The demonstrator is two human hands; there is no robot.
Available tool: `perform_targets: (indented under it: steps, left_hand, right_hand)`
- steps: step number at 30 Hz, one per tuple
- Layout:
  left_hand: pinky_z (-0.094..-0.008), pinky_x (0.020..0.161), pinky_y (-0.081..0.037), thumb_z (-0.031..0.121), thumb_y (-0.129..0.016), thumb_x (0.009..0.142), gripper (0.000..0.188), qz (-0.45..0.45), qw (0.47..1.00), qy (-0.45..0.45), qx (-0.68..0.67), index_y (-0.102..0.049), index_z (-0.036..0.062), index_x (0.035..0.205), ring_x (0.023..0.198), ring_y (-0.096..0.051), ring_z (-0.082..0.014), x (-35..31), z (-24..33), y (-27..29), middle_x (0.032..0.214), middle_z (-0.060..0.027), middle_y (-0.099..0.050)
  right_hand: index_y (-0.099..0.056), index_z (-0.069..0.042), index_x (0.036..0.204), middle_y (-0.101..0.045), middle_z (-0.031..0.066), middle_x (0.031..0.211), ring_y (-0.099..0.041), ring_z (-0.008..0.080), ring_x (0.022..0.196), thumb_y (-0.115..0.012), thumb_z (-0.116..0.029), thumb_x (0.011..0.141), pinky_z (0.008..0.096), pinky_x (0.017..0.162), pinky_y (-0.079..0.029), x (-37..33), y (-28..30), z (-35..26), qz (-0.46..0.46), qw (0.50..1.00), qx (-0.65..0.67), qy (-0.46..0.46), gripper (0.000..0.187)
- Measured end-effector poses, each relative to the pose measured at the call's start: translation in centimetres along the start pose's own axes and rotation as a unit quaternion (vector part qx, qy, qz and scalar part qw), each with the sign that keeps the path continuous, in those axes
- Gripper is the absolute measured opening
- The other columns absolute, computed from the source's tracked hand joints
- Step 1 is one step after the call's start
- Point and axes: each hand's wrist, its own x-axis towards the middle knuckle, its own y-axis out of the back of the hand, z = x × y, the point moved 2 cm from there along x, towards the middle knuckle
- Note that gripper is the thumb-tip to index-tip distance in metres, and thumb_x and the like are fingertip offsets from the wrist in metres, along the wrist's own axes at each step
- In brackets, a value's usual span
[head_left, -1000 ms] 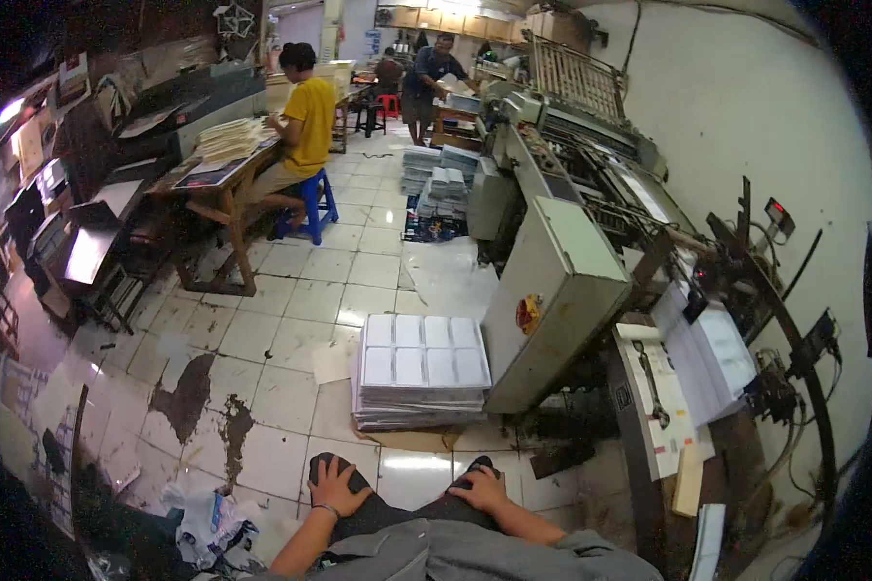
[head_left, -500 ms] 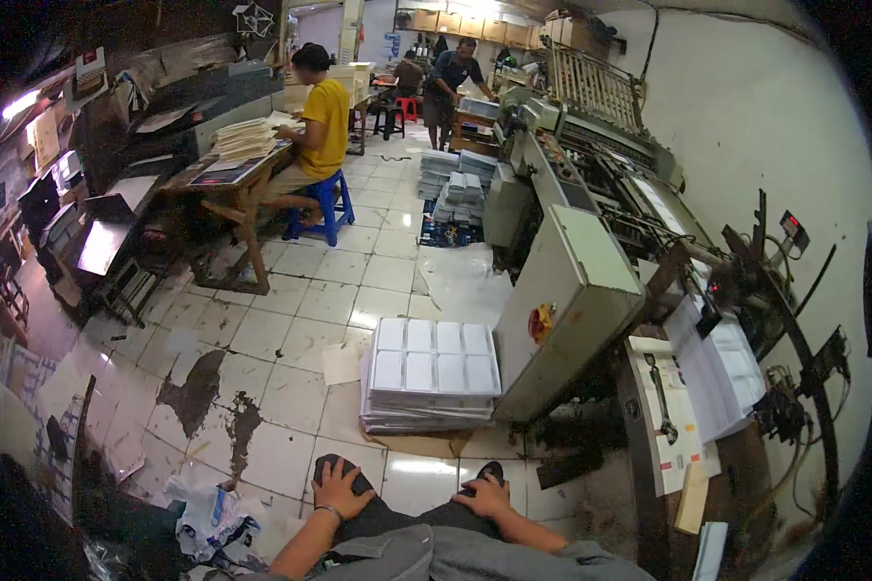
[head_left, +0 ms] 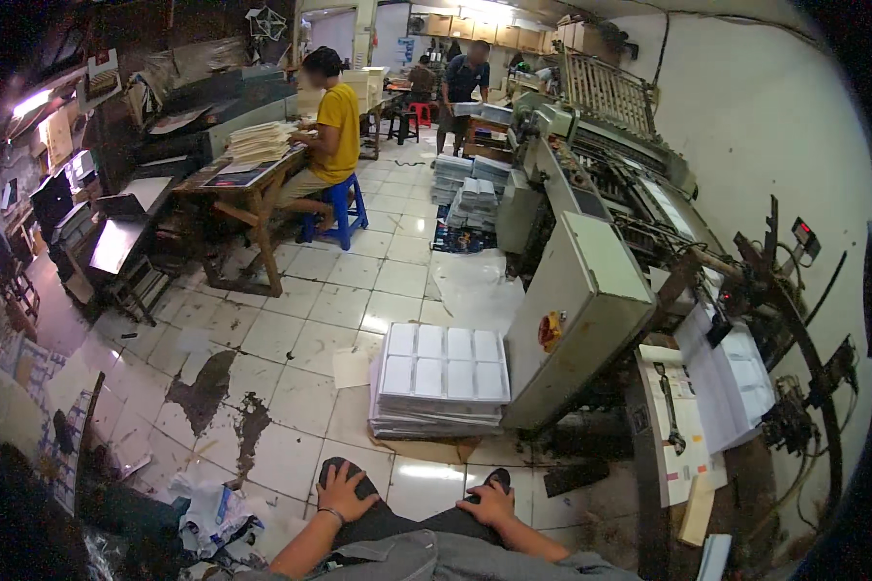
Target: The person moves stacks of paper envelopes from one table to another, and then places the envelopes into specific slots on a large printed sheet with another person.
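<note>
My left hand rests on my left knee, fingers spread, palm down on the dark trousers. Bracelet on that wrist. My right hand rests the same way on my right knee, fingers apart. Both hold nothing; palms hidden, so can't tell how hard they press.

Paper stack: straight ahead of both hands, on the floor, just past my knees, touching neither hand. Long axis of its top runs left to right across me, square-on more or less. Right hand lines up with the stack's right end; left hand sits a bit outside its left edge. Which hand is nearer: too close to call. Top shows two rows of white panels. Under it, a cardboard sheet, peeking out along the near edge.

Outward: machine cabinet at the stack's right side, just beside it, can't tell if touching. Loose sheet on the floor off the stack's left side. Further right, a bench with a wrench along its left edge, pointing away from me; white paper pile right of that. Right hand is the nearer one there. Crumpled plastic bag on the floor, left of my left hand.
</note>
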Motion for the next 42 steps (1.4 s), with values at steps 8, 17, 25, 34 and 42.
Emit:
perform_targets:
  steps: [8,17,25,34,42]
  left_hand:
    - [-0.0707,0.111,-0.015,0.07,-0.061,0.076,0.08,0.014,1.0,-0.002,-0.002,-0.048,0.0278,0.142,0.149,-0.01,-0.0355,0.2,0.0,-0.4,0.162,-0.0066,-0.017]
    - [-0.0686,0.111,-0.014,0.067,-0.06,0.079,0.075,0.022,1.0,0.004,0.003,-0.048,0.029,0.142,0.149,-0.01,-0.0338,0.1,0.1,-0.4,0.162,-0.0064,-0.018]
    - [-0.0666,0.113,-0.015,0.066,-0.061,0.078,0.075,0.011,1.0,0.009,0.005,-0.049,0.0291,0.142,0.149,-0.011,-0.0325,-0.1,0.5,0.2,0.161,-0.0067,-0.019]
    - [-0.0671,0.113,-0.015,0.066,-0.061,0.078,0.075,0.011,1.0,0.008,0.001,-0.049,0.0291,0.142,0.149,-0.01,-0.0323,-0.1,0.5,0.4,0.161,-0.0067,-0.019]
    - [-0.068,0.112,-0.015,0.067,-0.062,0.077,0.075,0.024,1.0,0.002,0.004,-0.05,0.0291,0.141,0.149,-0.012,-0.0334,0.1,0.3,0.0,0.161,-0.007,-0.02]
  right_hand:
    - [-0.067,-0.018,0.123,-0.059,0.0086,0.134,-0.033,0.0302,0.14,-0.059,-0.069,0.077,0.0665,0.109,-0.012,-0.2,0.1,0.1,0.015,1.0,-0.002,0.008,0.069]
    - [-0.069,-0.018,0.121,-0.06,0.0088,0.132,-0.034,0.0308,0.14,-0.06,-0.071,0.076,0.0663,0.11,-0.014,0.3,-0.4,0.7,0.02,1.0,-0.004,0.007,0.07]
    - [-0.068,-0.019,0.123,-0.058,0.0106,0.135,-0.032,0.0331,0.141,-0.059,-0.072,0.076,0.0667,0.111,-0.012,0.3,0.0,0.4,-0.006,1.0,-0.01,-0.001,0.071]
    - [-0.067,-0.019,0.124,-0.057,0.0111,0.136,-0.032,0.0334,0.142,-0.059,-0.072,0.077,0.0675,0.11,-0.012,0.3,-0.3,0.5,0.0,1.0,-0.014,0.0,0.071]
    - [-0.068,-0.019,0.122,-0.058,0.0115,0.134,-0.032,0.0336,0.141,-0.06,-0.071,0.076,0.0683,0.11,-0.012,0.0,-0.2,0.4,0.011,1.0,0.003,0.003,0.07]
